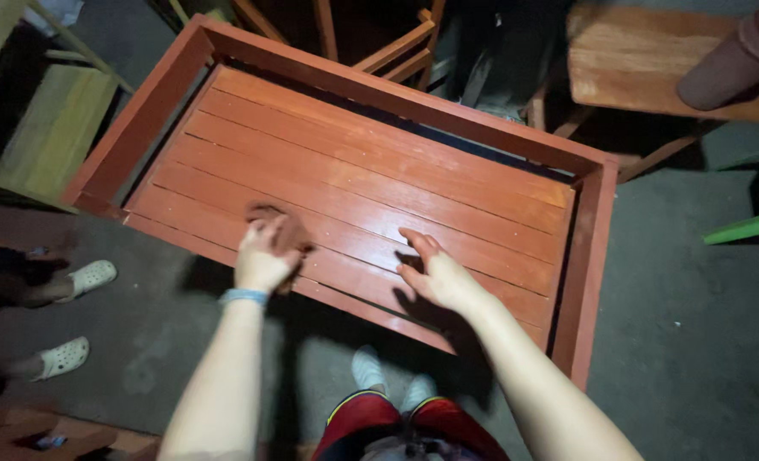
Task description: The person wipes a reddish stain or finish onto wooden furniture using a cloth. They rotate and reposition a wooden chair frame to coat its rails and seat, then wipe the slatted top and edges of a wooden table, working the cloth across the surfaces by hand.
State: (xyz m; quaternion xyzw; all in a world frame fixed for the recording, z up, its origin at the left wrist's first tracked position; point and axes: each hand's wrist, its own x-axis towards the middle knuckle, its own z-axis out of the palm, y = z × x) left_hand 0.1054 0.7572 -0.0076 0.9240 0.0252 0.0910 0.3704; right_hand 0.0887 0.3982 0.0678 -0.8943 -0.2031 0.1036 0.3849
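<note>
Underneath both hands [350, 260], red slatted frame [379, 175].

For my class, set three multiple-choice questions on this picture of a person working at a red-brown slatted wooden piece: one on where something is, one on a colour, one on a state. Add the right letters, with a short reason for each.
1. Where does the right hand rest?
A. Flat on the slats of the red-brown slatted furniture piece
B. On the grey floor
C. On the green board

2. What colour is the wristband on the left wrist?
A. Red
B. Light blue
C. Black

3. What state is the left hand in?
A. Open and empty in the air
B. Closed on a brownish pad, perhaps a cloth or sandpaper, pressed to the slats
C. Gripping the frame's corner

Answers:
1 A, the palm lies spread on the boards near the front edge.
2 B, a pale blue band circles the wrist.
3 B, the fingers curl over the pad against the wood.
</note>
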